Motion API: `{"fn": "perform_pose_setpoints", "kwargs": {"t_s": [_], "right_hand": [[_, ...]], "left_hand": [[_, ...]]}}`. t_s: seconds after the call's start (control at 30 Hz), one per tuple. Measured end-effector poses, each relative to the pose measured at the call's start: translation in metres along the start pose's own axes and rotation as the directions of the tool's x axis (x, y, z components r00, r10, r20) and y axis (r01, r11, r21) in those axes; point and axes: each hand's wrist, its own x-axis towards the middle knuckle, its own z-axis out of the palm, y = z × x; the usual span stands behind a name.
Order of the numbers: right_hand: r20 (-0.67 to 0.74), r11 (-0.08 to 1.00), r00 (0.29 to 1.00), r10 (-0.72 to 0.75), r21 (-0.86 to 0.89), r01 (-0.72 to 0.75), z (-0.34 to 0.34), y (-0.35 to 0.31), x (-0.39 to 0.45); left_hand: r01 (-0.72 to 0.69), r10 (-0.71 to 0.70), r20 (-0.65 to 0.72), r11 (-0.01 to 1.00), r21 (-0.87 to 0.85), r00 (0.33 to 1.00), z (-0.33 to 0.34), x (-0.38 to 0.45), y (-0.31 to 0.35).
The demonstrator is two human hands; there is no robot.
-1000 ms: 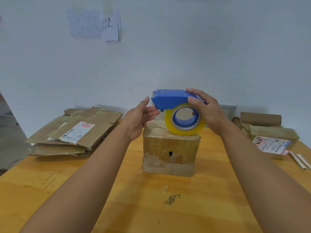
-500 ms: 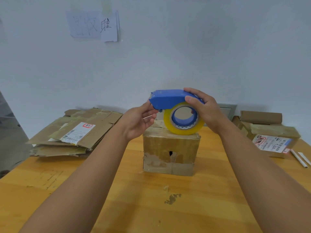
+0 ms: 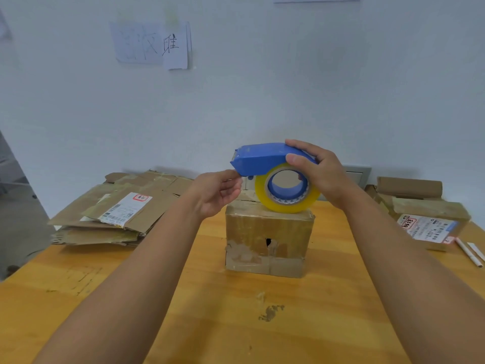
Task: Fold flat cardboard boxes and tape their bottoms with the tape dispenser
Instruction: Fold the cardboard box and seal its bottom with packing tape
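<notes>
Since a second ago, left hand (image 3: 219, 191) closed from flat into a pinch under the dispenser's nose; on the table (image 3: 183, 311), taped brown cardboard box (image 3: 269, 239), hole torn in front; atop it, blue tape dispenser (image 3: 262, 158) with yellowish roll, clamped in right hand (image 3: 319, 173) grip
</notes>
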Motion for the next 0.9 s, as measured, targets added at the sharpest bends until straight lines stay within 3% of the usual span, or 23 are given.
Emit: {"fn": "perform_pose_setpoints", "kwargs": {"t_s": [0.33, 0.9], "right_hand": [[0.106, 0.984, 0.994, -0.033, -0.170, 0.051, -0.027, -0.037, 0.010], [0.209, 0.961, 0.974, 0.087, -0.274, -0.027, -0.017, -0.025, 0.012]], "left_hand": [[-0.123, 0.137, -0.044, 0.966, 0.228, 0.990, 0.000, 0.003, 0.021], [0.036, 0.002, -0.130, 0.956, 0.292, 0.992, -0.033, 0.001, -0.008]]}}
